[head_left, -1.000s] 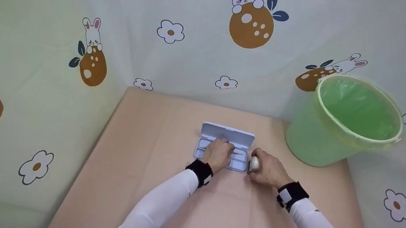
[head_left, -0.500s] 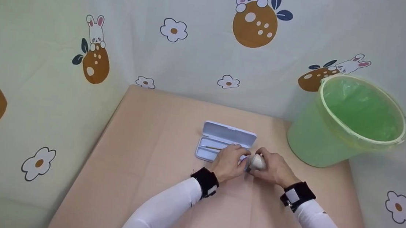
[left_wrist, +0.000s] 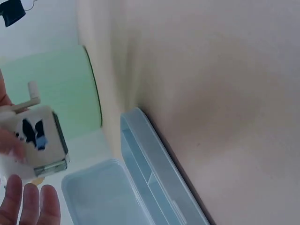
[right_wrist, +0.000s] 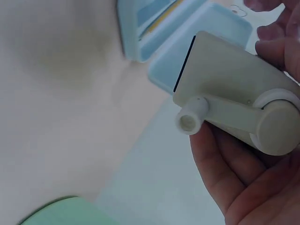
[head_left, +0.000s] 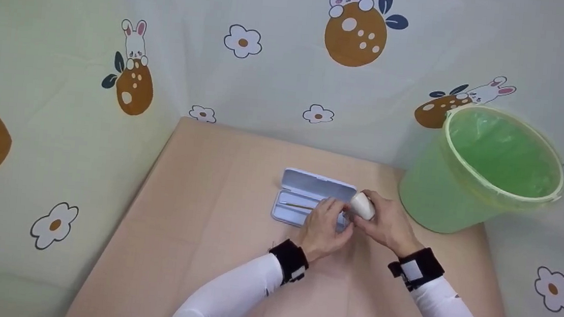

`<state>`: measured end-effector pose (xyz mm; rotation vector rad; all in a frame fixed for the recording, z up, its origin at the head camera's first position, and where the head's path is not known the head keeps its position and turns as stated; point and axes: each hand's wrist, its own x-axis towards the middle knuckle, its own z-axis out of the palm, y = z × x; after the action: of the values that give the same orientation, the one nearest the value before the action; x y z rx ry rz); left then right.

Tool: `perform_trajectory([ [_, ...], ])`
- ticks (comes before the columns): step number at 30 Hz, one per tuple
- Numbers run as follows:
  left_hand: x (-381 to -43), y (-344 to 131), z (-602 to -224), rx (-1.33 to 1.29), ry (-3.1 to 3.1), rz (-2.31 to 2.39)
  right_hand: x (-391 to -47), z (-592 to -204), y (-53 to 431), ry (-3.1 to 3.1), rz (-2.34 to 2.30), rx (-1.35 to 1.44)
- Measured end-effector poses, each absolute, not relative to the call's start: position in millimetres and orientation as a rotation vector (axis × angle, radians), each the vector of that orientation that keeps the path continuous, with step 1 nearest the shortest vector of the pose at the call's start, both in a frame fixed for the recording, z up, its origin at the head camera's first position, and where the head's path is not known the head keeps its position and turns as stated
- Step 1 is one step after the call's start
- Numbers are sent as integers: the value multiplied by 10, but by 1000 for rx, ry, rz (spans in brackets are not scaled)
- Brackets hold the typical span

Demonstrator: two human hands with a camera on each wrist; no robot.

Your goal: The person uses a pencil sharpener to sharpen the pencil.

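Observation:
My right hand [head_left: 389, 224] grips a white hand-crank pencil sharpener [head_left: 362, 206] just right of a pale blue pencil case [head_left: 290, 215]. The left wrist view shows a blue-and-black rabbit print on the sharpener's side, and the right wrist view shows its crank handle [right_wrist: 190, 117]. Close beside it is my left hand [head_left: 324, 228], the fingers [left_wrist: 30, 201] fairly straight at the sharpener's lower corner. I cannot tell whether the left thumb presses on it. The case is open with its lid [head_left: 315, 183] raised. Inside lies a thin yellow-brown pencil [head_left: 295, 205], partly hidden by the left hand.
A green bin [head_left: 432, 192] with a plastic liner stands at the table's back right corner. Peach cloth covers the table [head_left: 224, 174]. Sheets with rabbit and flower prints [head_left: 280, 66] hang as walls behind and to the left.
My left hand has moved right, from over the case's middle to the sharpener. My right hand has lifted and turned the sharpener, bringing it slightly away from me. The pencil stays in the case.

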<state>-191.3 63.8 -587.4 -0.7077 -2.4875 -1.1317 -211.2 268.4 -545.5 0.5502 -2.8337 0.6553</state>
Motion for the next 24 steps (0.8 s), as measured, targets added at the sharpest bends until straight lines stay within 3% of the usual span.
perform_trajectory([
  [9, -1843, 671, -5881, -675, -2434, -1038, -2095, -5309, 2483, -2771, 769, 339],
  [24, -1800, 707, -5834, -700, -2393, -1231, -2053, -5194, 2246, -2675, 739, 218],
])
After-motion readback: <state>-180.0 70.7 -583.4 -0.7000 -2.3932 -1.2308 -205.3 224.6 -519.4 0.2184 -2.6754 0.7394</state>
